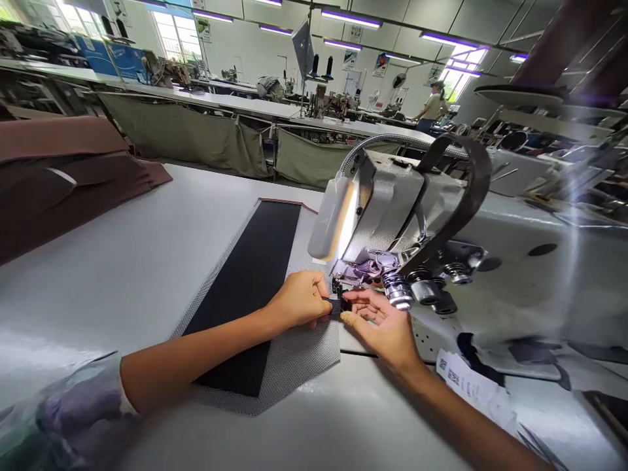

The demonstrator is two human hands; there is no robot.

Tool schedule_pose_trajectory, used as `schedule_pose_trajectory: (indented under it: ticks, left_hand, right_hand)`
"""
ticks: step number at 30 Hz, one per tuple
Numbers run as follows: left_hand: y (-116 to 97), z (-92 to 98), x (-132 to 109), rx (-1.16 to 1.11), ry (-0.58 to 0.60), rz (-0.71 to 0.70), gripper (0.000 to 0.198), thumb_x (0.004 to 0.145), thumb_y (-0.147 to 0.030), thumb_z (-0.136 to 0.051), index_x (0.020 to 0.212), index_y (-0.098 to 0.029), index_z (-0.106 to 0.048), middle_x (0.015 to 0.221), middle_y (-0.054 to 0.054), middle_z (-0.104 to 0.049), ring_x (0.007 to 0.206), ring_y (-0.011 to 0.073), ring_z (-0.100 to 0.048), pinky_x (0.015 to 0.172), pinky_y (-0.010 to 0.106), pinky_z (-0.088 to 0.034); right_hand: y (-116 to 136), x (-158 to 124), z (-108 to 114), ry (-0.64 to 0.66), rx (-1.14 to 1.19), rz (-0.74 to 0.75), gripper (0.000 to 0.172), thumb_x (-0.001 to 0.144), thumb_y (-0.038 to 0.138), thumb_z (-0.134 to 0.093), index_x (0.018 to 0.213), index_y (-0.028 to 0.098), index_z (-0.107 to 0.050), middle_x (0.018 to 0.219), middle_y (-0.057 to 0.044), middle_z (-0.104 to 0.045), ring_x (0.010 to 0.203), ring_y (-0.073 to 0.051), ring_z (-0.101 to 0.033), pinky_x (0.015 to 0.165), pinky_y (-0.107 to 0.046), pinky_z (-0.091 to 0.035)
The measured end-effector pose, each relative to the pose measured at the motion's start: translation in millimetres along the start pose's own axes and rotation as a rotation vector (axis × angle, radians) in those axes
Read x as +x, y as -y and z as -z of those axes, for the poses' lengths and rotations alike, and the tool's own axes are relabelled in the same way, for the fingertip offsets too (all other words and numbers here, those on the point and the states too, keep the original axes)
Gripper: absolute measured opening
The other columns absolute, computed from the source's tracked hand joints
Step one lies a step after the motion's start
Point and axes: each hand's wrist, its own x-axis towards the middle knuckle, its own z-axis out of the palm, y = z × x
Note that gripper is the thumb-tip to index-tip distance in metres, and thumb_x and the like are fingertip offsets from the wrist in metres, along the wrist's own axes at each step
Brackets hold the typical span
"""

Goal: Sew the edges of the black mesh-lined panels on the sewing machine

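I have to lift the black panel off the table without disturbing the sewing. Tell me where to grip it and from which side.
Probably take the black panel at its far short end, coming from the table's open left side. It lies flat on the grey mesh, with that end well clear. Both the left hand and right hand pinch a small black strap by the sewing machine.

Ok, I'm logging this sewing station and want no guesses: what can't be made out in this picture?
- Needle: head view, hidden behind the sewing machine head.
- Black strap: mostly covered by the left hand and right hand.
- Printed paper: text too small.
- Brown fabric: cut off by the left edge.
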Motion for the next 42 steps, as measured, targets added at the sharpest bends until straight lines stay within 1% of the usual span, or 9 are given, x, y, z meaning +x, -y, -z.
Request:
schedule_pose_trajectory:
  ticks: [2, 4, 7, 11, 18, 24, 32, 35, 42]
  left_hand:
    - [2.8, 2.6, 3.7, 0.11, -0.04, -0.053, 0.012, 0.068, -0.011, -0.06, 0.067, -0.017, -0.05, 0.051, -0.005, -0.061, 0.039, 0.0097, -0.051, 0.04, 0.018, -0.035]
    - [6.0, 5.7, 4.9, 0.214, -0.101, -0.116, 0.01, 0.068, -0.014, -0.065, 0.07, -0.017, -0.055, 0.054, -0.004, -0.061, 0.048, 0.012, -0.055, 0.047, 0.02, -0.037]
    - [12.1, 11.7, 1.0, 0.374, -0.181, -0.272, 0.013, 0.069, -0.016, -0.07, 0.079, -0.018, -0.062, 0.068, -0.003, -0.063, 0.06, 0.0136, -0.056, 0.055, 0.022, -0.038]
    - [21.7, 17.9, -9.7, 0.485, -0.216, -0.502, 0.008, 0.074, -0.011, -0.068, 0.079, -0.017, -0.066, 0.082, 0.001, -0.064, 0.074, 0.0151, -0.056, 0.068, 0.026, -0.042]
    - [30.0, 17.9, -20.7, 0.459, -0.247, -0.683, 0.014, 0.081, -0.005, -0.059, 0.077, -0.017, -0.065, 0.082, 0.002, -0.063, 0.082, 0.0163, -0.055, 0.077, 0.028, -0.045]
    - [33.9, 17.8, -17.7, 0.437, -0.166, -0.759, 0.018, 0.085, -0.005, -0.052, 0.086, -0.016, -0.066, 0.088, 0.004, -0.065, 0.087, 0.0177, -0.054, 0.081, 0.03, -0.046]
    - [35.0, 16.4, -16.1, 0.478, -0.047, -0.822, 0.026, 0.09, -0.006, -0.046, 0.106, -0.016, -0.064, 0.104, 0.006, -0.065, 0.094, 0.019, -0.051, 0.085, 0.031, -0.045]
    - [32.8, 16.2, -16.0, 0.524, -0.013, -0.818, 0.028, 0.09, -0.006, -0.045, 0.11, -0.015, -0.063, 0.108, 0.006, -0.064, 0.095, 0.0199, -0.049, 0.086, 0.032, -0.044]
    - [32.9, 16.2, -14.1, 0.557, 0.021, -0.802, 0.022, 0.091, -0.008, -0.046, 0.105, -0.013, -0.062, 0.112, 0.006, -0.061, 0.095, 0.0203, -0.045, 0.086, 0.034, -0.042]
  right_hand:
    - [-3.2, 4.3, 2.0, -0.056, -0.073, 0.052, 0.014, 0.071, 0.026, -0.065, 0.081, 0.018, -0.071, 0.078, -0.005, -0.071, 0.064, -0.016, -0.065, 0.063, -0.028, -0.056]
    - [-5.5, 7.4, 2.9, -0.101, -0.15, 0.113, 0.01, 0.072, 0.025, -0.066, 0.077, 0.022, -0.073, 0.082, -0.004, -0.073, 0.074, -0.019, -0.067, 0.075, -0.034, -0.056]
    - [-6.4, 9.2, 2.6, -0.132, -0.232, 0.187, 0.009, 0.074, 0.026, -0.065, 0.076, 0.025, -0.074, 0.085, -0.002, -0.073, 0.084, -0.021, -0.068, 0.087, -0.038, -0.052]
    - [-5.8, 8.0, 1.0, -0.141, -0.273, 0.24, 0.01, 0.078, 0.024, -0.065, 0.079, 0.024, -0.074, 0.086, -0.001, -0.073, 0.084, -0.019, -0.068, 0.086, -0.035, -0.053]
    - [-11.3, 7.6, 0.1, -0.149, -0.294, 0.184, 0.009, 0.077, 0.025, -0.065, 0.078, 0.023, -0.074, 0.087, -0.002, -0.073, 0.084, -0.021, -0.069, 0.086, -0.035, -0.053]
    - [-14.4, 8.4, -0.7, -0.131, -0.296, 0.148, 0.013, 0.078, 0.029, -0.063, 0.08, 0.022, -0.074, 0.088, -0.002, -0.073, 0.083, -0.021, -0.069, 0.086, -0.035, -0.052]
    - [-15.1, 9.0, -0.4, -0.12, -0.317, 0.171, 0.012, 0.078, 0.026, -0.063, 0.081, 0.02, -0.073, 0.086, -0.003, -0.073, 0.074, -0.019, -0.069, 0.075, -0.03, -0.056]
    - [-14.7, 9.0, 0.5, -0.124, -0.342, 0.205, 0.012, 0.079, 0.025, -0.062, 0.081, 0.02, -0.073, 0.086, -0.003, -0.073, 0.077, -0.02, -0.069, 0.078, -0.031, -0.055]
    - [-12.8, 8.3, 6.4, -0.136, -0.429, 0.33, 0.012, 0.082, 0.021, -0.062, 0.081, 0.019, -0.073, 0.087, -0.004, -0.073, 0.083, -0.021, -0.068, 0.086, -0.036, -0.052]
